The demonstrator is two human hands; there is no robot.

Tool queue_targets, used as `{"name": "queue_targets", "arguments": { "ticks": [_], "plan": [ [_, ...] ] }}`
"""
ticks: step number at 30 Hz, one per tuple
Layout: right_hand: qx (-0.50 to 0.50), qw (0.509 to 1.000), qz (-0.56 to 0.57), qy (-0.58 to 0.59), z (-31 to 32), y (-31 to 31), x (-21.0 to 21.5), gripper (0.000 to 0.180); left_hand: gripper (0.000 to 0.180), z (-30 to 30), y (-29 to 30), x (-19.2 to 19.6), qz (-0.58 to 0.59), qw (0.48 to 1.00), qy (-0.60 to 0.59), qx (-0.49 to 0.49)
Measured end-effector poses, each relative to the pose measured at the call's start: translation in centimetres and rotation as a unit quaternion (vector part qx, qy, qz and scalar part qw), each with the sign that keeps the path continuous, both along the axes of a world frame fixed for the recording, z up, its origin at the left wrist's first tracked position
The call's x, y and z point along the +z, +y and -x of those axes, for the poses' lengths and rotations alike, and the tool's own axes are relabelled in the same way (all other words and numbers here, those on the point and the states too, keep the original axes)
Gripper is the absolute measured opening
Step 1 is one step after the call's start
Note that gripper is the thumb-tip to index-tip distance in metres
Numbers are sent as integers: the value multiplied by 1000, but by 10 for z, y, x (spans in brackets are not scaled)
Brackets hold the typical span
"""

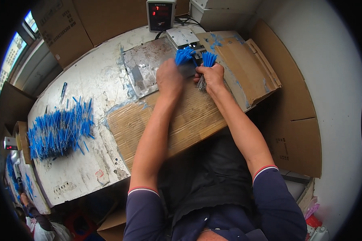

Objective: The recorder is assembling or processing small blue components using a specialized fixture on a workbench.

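Right hand is upper center-right of the frame, clamped around a bunch of blue-ended wires, blue tops poking out above the fist and silvery ends hanging below. Left hand is just left of it, the two hands apart. It's curled and kinda blurry, with a second blue bunch right by its upper-right side, but can't tell if it's gripping that. Big wire pile sits at the left of the frame, well apart from both hands.
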State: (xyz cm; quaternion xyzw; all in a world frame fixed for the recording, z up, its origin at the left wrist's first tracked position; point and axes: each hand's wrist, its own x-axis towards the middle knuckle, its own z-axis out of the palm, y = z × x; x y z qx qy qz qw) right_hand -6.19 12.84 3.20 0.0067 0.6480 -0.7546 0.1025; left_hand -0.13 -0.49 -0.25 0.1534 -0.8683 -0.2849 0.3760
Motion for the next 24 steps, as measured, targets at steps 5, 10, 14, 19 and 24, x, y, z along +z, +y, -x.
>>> {"name": "queue_targets", "arguments": {
  "ticks": [5,10,14,19,24],
  "plan": [
    [13,1000,-5,-4,1,1,3,12,13,2,1,0,39,998,-33,23],
    [14,999,-27,-10,4,-3,4,10,11,0,0,-2,28,997,-27,67],
    [7,999,-43,0,8,-6,6,12,7,0,-1,-1,-16,994,0,110],
    [6,996,-83,-16,15,-8,7,16,10,1,-3,0,-21,995,39,89],
    [22,999,-32,-32,10,-7,7,15,10,1,-5,-2,17,995,76,64]
  ]
}}
